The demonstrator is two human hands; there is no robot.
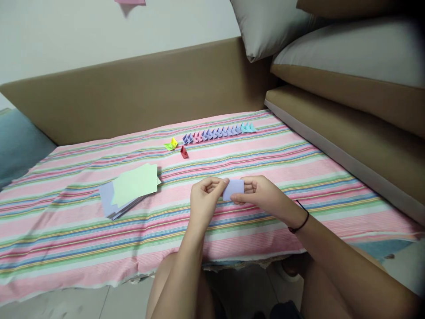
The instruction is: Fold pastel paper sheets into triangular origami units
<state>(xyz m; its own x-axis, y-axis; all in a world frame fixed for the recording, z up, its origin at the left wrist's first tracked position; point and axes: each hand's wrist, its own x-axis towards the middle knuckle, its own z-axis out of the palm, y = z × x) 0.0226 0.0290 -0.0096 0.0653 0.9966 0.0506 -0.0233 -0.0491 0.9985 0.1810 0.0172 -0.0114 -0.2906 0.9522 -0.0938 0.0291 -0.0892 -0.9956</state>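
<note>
Both of my hands hold a small folded lavender paper (233, 189) just above the striped cloth. My left hand (205, 198) pinches its left end with curled fingers. My right hand (262, 195) grips its right end, fingers closed; a black band circles that wrist. A stack of paper sheets (131, 188), pale green on top and lavender below, lies on the cloth to the left of my hands.
A row of several small folded paper pieces (219, 132) in purple, pink and teal lies at the far side of the striped cloth (299, 177), with a yellow-green piece (171, 144) and a red one (183, 152) nearby. Tan cushions (348, 124) and grey pillows rise at right.
</note>
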